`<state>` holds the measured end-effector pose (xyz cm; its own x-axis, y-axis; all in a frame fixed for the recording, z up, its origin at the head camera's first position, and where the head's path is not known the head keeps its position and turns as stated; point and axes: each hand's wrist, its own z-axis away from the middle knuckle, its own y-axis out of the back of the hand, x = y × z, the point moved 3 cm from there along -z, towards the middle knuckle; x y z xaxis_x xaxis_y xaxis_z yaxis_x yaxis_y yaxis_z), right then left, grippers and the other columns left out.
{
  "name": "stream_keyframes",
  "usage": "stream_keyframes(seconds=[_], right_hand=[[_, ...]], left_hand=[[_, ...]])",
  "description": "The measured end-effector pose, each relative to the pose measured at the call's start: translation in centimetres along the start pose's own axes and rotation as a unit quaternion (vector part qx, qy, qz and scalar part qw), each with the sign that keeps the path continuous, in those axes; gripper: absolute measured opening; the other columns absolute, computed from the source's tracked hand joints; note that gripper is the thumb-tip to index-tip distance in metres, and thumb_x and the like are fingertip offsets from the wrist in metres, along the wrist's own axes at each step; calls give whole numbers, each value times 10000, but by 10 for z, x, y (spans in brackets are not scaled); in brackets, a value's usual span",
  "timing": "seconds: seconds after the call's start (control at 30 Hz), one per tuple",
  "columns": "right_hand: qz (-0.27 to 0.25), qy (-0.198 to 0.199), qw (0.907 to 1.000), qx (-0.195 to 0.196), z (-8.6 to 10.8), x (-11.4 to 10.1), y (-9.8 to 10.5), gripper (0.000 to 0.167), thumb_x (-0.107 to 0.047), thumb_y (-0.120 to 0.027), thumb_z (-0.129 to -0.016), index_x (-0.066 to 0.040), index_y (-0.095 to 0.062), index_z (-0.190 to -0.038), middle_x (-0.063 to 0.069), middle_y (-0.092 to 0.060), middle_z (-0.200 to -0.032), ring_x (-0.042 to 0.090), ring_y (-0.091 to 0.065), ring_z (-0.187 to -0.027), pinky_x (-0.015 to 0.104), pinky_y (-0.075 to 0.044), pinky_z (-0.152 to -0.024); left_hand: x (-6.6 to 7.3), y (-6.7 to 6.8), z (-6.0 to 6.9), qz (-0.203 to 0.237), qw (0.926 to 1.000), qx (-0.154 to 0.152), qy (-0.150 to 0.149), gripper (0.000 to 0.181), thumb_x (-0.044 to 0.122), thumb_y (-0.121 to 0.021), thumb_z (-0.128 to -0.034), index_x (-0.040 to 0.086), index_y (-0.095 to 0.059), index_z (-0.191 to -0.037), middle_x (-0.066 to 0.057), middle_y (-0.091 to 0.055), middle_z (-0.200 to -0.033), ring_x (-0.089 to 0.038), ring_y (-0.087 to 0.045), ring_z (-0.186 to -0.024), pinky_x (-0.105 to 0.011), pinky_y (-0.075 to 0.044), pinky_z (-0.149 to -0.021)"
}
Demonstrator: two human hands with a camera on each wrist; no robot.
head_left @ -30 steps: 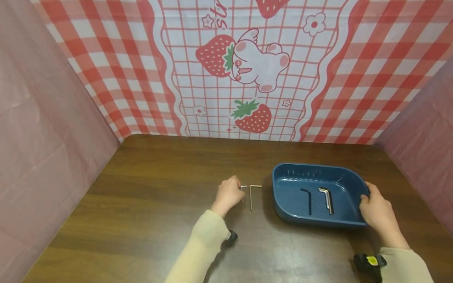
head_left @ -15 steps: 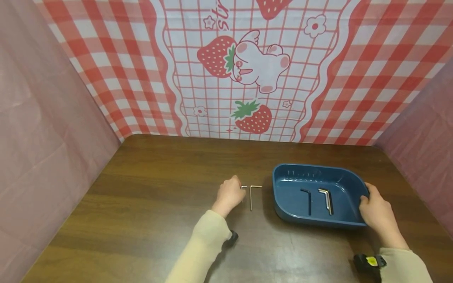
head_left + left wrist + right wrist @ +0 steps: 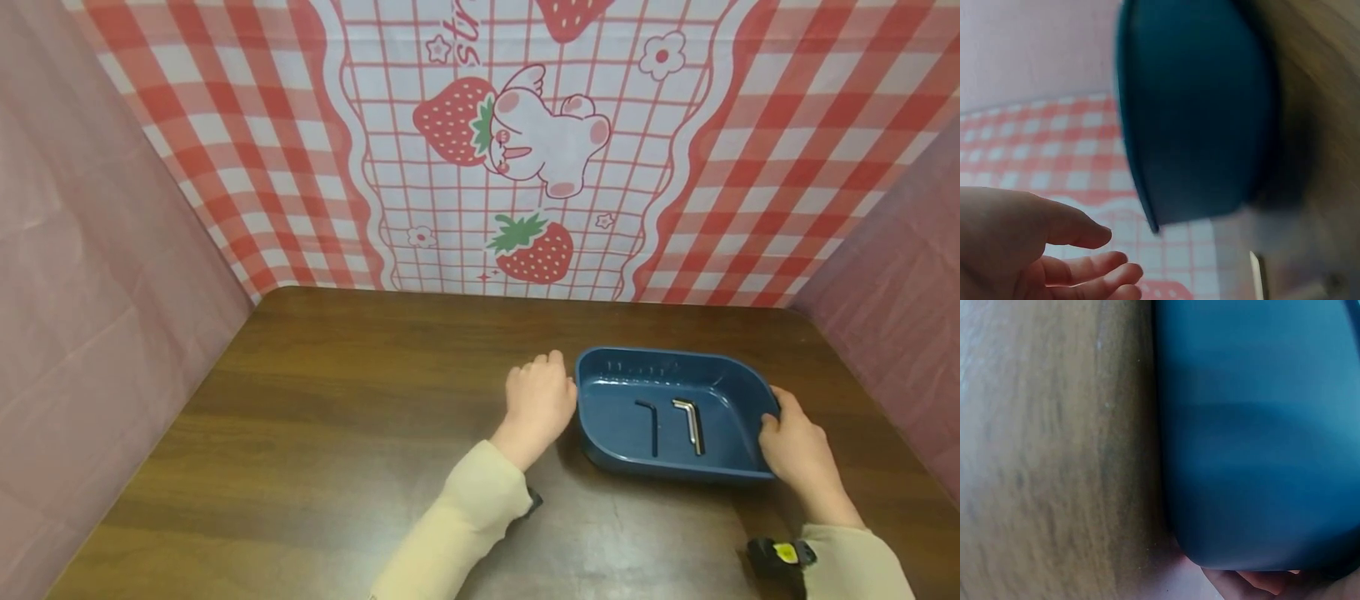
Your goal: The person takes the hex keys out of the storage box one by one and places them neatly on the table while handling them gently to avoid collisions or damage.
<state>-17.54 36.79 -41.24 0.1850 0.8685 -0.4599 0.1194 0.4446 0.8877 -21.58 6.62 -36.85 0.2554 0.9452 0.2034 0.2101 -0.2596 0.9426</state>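
Head view: closest to me, two cream sleeves reach in over the worktop point(image 3: 322, 408), the left sleeve point(image 3: 453, 525) lying across the middle and the right sleeve point(image 3: 855, 562) at the lower right corner. A black wrist device point(image 3: 772, 554) with a yellow-green patch sits by the right cuff, and part of another shows by the left.

Ahead of the right cuff, the right hand point(image 3: 798, 442) grips the right end of a deep blue tray point(image 3: 615, 421), thumb over the rim and fingers around the outer wall. From the right wrist, the tray's smooth side fills most of the view, fingertips tucked against its end.

The left hand point(image 3: 538, 404) is over the worktop just beside the tray's left end, knuckles up. The left wrist view shows its thumb and loosely bent fingers parted by a narrow gap, with space between them and the tray's wall. Towards the lower right there I can make out a brass-coloured rod point(image 3: 1259, 275), blurred.

The tray stands on the right half of the worktop with hex keys on its floor. A black hex key point(image 3: 654, 429) lies left of centre; apart from it, to the right, a silver hex key point(image 3: 688, 421) is bunched against others, how many I can't tell.

Beyond the worktop's far edge hangs a red-and-white checked cloth point(image 3: 285, 167) printed with strawberries and a white cartoon animal, between two pink curtains point(image 3: 97, 292).
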Motion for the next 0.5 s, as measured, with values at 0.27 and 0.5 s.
stream_keyframes(seconds=[0.27, 0.5], right_hand=[[21, 30, 10000, 68, 0, -1, 2, 456, -83, -312, -929, 108, -219, -1333, 443, -368, -1191, 618, -377, -1006, 634, -336, -784], [45, 2, 10000, 42, 1, -2, 1, 447, -86, -315, -932, 95, -223, -1331, 442, -372, -1186, 621, -380, -1002, 631, -343, -776]], left_hand=[[54, 3, 2, -237, 9936, 500, -989, 172, 339, -598, -826, 175, -598, -877, 56, -628, -762, -94, -599, -653, -231, -364, -537], [88, -16, 7, -363, 9815, 42, -1881, 218, 353, -593, -840, 205, -579, -1000, 80, -649, -875, -58, -611, -743, -213, -446, -642]])
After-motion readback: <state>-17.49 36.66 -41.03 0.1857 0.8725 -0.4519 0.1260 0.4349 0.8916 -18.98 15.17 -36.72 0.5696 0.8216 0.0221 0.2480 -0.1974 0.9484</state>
